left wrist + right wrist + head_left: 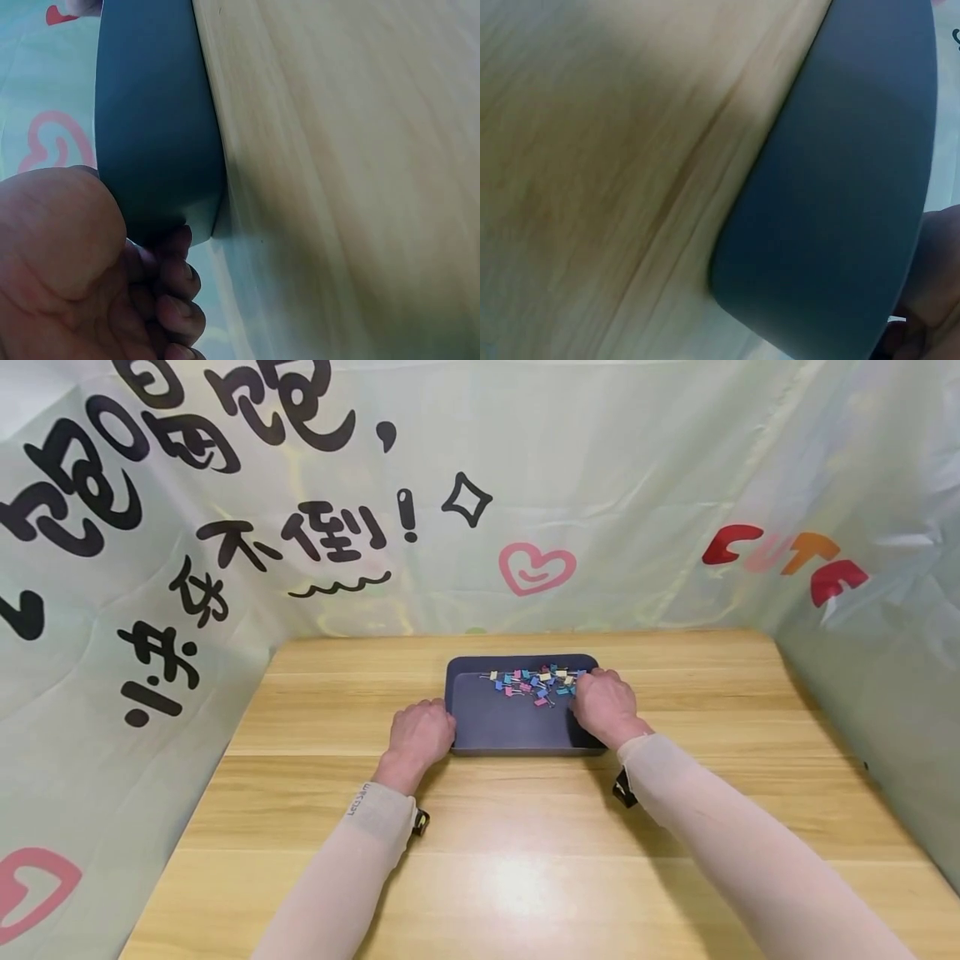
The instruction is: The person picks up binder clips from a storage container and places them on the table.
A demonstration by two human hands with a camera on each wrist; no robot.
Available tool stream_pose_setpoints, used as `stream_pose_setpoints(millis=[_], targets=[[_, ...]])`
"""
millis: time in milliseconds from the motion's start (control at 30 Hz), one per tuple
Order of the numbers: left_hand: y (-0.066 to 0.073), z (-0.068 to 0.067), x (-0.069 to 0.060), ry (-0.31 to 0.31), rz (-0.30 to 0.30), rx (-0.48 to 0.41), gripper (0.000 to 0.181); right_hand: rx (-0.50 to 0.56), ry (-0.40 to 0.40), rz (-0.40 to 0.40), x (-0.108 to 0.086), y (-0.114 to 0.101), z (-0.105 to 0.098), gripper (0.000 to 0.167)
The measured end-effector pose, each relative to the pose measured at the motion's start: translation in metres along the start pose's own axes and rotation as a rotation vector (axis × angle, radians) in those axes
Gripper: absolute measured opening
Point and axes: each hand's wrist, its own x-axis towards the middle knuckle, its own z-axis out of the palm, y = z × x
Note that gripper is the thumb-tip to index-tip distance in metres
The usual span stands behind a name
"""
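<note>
A dark grey rectangular tray (517, 731) lies on the table with a heap of small coloured binder clips (545, 677) toward its back right. At its left end my left hand (423, 732) grips the side; the left wrist view shows curled fingers (178, 315) against the tray's end wall. My right hand (606, 702) holds the opposite end, reaching over the rim. In the right wrist view the tray wall (832, 172) fills the middle, and only part of the right hand (937, 277) shows at the edge, its fingertips mostly hidden.
The wooden table (517, 843) extends around the tray on all sides. A pale printed curtain (630, 468) with black lettering and hearts hangs behind and along both sides. Each wrist wears a dark strapped device below a light sleeve (712, 810).
</note>
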Motion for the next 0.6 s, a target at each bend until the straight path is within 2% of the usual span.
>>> stream_pose_setpoints(millis=[167, 367, 467, 600], targets=[[-0.003, 0.000, -0.001, -0.016, -0.017, -0.010, 0.033, -0.014, 0.025, -0.017, 0.000, -0.005, 0.003, 0.021], [-0.005, -0.001, -0.002, -0.023, -0.014, -0.024, 0.031, 0.021, -0.003, -0.002, 0.001, -0.009, 0.004, 0.029], [-0.007, 0.000, -0.001, -0.021, -0.015, -0.028, 0.032, 0.163, -0.030, 0.006, 0.000, -0.006, 0.000, 0.033], [-0.007, 0.000, 0.000, -0.030, -0.028, -0.031, 0.033, 0.439, -0.074, 0.046, -0.007, 0.005, -0.019, 0.026]])
